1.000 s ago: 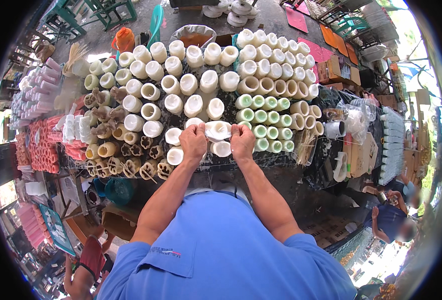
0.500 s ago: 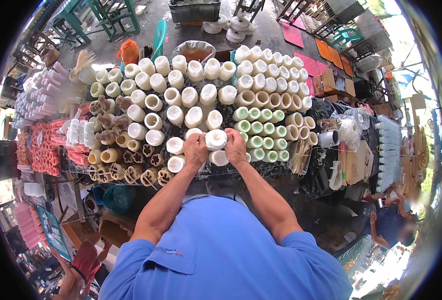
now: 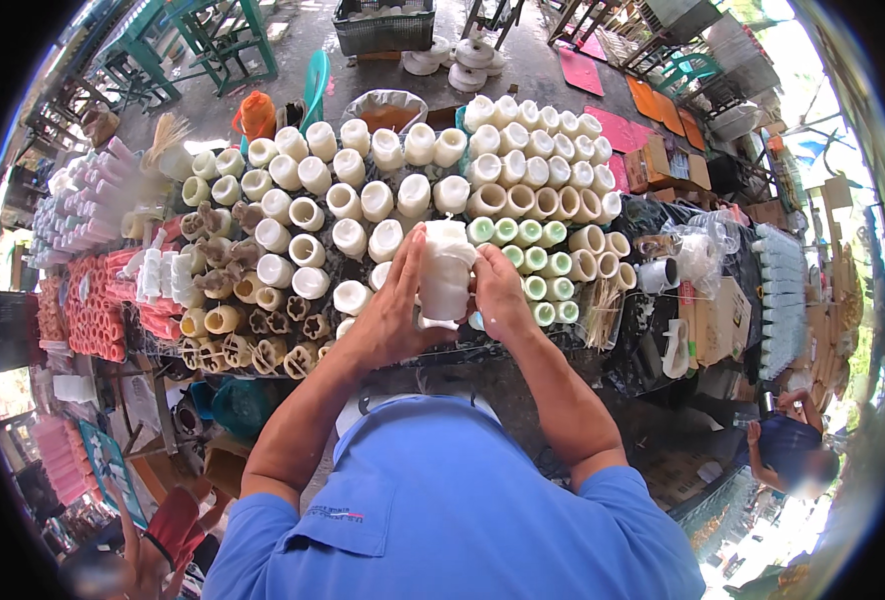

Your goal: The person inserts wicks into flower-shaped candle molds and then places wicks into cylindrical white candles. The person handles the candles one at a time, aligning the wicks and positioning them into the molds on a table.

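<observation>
A person in a blue shirt holds a white moulded cylinder [image 3: 446, 272] upright between both hands, lifted above a crowded table [image 3: 563, 345]. The left hand [image 3: 395, 305] wraps its side, fingers [image 3: 410, 262] curled closed around the wall. The right hand [image 3: 501, 288] presses the opposite side, fingers bent and closed against it. The cylinder sits between the two sets of fingers, its flared base just below the fingertips and its rough top just above them.

It looks stiff and waxy or plaster-like, probably fairly light, smooth enough to slip, and likely to chip at the rim. The mid-body, where the hands already grip, seems the safest hold.

Both forearms rise from the lower edge, elbows out, wrists angled inward. Beyond the fingers stand rows of white cylinders [image 3: 363, 200] and green-tinted ones [image 3: 538, 262].
</observation>
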`<state>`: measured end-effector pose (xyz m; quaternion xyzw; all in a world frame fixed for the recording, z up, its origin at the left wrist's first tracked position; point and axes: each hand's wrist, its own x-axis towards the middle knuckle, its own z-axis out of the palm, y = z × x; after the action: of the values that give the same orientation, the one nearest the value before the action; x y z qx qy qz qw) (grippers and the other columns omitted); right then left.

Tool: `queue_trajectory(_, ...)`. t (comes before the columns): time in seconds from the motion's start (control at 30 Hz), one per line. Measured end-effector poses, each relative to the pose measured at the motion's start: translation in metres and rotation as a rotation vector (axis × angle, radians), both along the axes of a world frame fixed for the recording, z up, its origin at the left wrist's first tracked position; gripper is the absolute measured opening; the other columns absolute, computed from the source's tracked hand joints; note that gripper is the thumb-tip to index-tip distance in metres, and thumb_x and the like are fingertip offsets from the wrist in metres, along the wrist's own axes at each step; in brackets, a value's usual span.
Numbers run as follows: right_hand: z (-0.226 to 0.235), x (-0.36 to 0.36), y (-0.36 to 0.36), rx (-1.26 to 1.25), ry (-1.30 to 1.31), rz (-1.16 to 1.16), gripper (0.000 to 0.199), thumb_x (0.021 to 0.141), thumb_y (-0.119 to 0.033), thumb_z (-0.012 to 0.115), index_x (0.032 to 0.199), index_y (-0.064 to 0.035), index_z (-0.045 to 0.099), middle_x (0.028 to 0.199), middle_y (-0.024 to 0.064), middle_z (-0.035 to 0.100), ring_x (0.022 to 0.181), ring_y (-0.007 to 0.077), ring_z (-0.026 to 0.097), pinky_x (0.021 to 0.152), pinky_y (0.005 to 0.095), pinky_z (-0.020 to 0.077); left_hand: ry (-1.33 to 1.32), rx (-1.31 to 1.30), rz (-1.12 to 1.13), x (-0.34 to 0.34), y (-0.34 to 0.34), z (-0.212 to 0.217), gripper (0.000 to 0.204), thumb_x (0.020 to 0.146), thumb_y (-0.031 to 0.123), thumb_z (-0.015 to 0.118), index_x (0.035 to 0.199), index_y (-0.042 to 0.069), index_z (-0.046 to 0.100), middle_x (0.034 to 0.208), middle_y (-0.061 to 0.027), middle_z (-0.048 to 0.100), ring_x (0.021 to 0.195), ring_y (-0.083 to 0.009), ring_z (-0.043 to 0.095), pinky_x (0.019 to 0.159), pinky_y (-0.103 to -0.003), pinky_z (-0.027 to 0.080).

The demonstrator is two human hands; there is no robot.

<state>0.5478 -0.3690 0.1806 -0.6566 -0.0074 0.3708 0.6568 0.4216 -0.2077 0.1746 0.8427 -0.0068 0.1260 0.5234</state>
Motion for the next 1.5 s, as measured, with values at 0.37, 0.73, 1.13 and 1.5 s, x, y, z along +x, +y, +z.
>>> queue_trajectory(0.37,0.058,-0.034,-0.014,-0.025,-0.74,0.461,0.126,0.07,-0.024,0.104,0.166,-0.004,0.025,0.158,0.0248,0.048,0.131,0.0356,0.065,0.095,0.0434,0.0631,-0.088,-0.007,0.126,-0.011,0.013,0.039,0.11,0.056,0.012,0.104,0.145,0.006,0.04,0.136,-0.0201,0.055,0.123,-0.0397,0.066,0.099,-0.049,0.063)
queue_trajectory(0.73,0.07,-0.039,-0.015,-0.035,-0.9,0.366,0.136,0.063,-0.02,0.107,0.168,-0.0053,0.02,0.142,0.0268,0.056,0.113,0.0351,0.073,0.088,0.0426,0.0647,-0.249,0.087,0.132,-0.016,0.014,0.03,0.111,0.055,0.015,0.104,0.145,0.008,0.04,0.127,-0.0206,0.059,0.101,-0.0403,0.069,0.084,-0.046,0.06)
queue_trajectory(1.13,0.061,-0.039,-0.008,-0.048,-0.948,0.331,0.112,0.052,-0.028,0.111,0.144,-0.0003,0.054,0.128,0.0171,0.07,0.095,0.0221,0.079,0.082,0.0365,0.0657,-0.286,0.197,0.318,-0.028,0.006,0.042,0.106,0.057,0.015,0.103,0.147,0.005,0.049,0.137,-0.0218,0.058,0.123,-0.0402,0.064,0.102,-0.047,0.057)
queue_trajectory(1.5,0.057,-0.044,0.007,-0.012,-1.047,0.364,0.086,0.053,-0.035,0.111,0.111,0.0028,0.06,0.124,0.0157,0.068,0.096,0.0216,0.077,0.074,0.0334,0.0677,-0.291,0.175,-0.006,-0.026,0.051,0.034,0.076,0.056,0.021,0.1,0.112,0.003,0.052,0.1,-0.0177,0.061,0.089,-0.0392,0.066,0.078,-0.047,0.055)
